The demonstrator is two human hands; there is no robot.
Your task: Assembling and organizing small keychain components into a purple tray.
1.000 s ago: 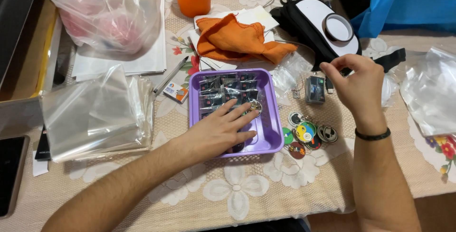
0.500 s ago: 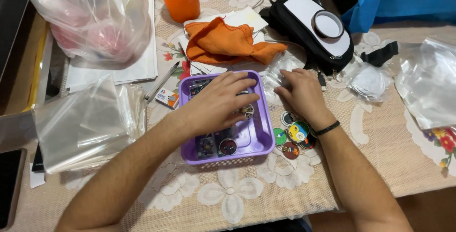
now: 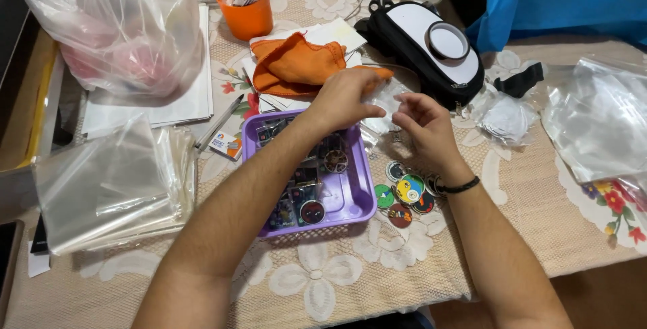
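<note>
Above the purple tray (image 3: 357,198), left hand (image 3: 340,96) and right hand (image 3: 424,123) are pinching a small clear packet (image 3: 384,103). Clear sleeves (image 3: 108,187) are lying at nine o'clock, colourful round badges (image 3: 404,194) at three, bare tablecloth (image 3: 526,221) opening rightward.

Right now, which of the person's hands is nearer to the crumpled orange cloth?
Left. The left hand lies at the right edge of the crumpled orange cloth, seemingly touching it. The right hand sits farther right and lower, apart from the cloth, above the round colourful badges.
</note>
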